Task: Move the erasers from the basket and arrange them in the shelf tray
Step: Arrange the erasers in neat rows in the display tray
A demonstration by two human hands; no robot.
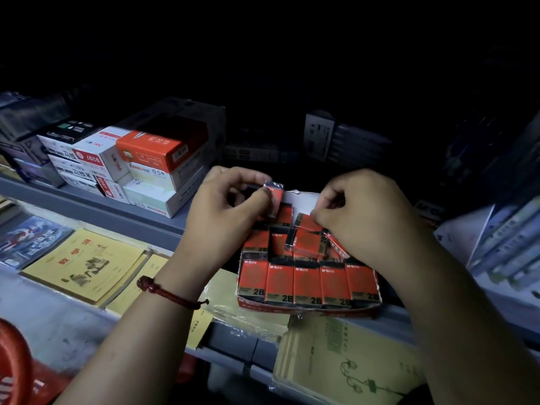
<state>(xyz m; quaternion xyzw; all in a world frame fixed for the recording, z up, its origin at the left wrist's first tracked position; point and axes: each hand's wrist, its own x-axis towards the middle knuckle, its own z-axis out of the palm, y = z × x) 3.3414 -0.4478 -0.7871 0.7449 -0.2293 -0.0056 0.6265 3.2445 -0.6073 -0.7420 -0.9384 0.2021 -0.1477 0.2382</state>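
Note:
A red cardboard shelf tray [306, 309] sits on the shelf edge, holding several red and black 2B erasers [306, 283]. A neat row lines its front and looser ones lie tilted behind. My left hand [222, 211] pinches one wrapped eraser [274, 197] upright above the tray's back left. My right hand [362, 211] hovers over the back right, fingers curled, pinching the corner of a tilted eraser [308, 223] in the tray. A red basket [14, 366] shows at the bottom left corner.
Stacked pen boxes [140, 162] stand on the shelf to the left. Yellow exercise books [84, 264] lie on the lower shelf at left, more below the tray [344, 363]. White packs [508, 238] lean at right. The shelf's back is dark.

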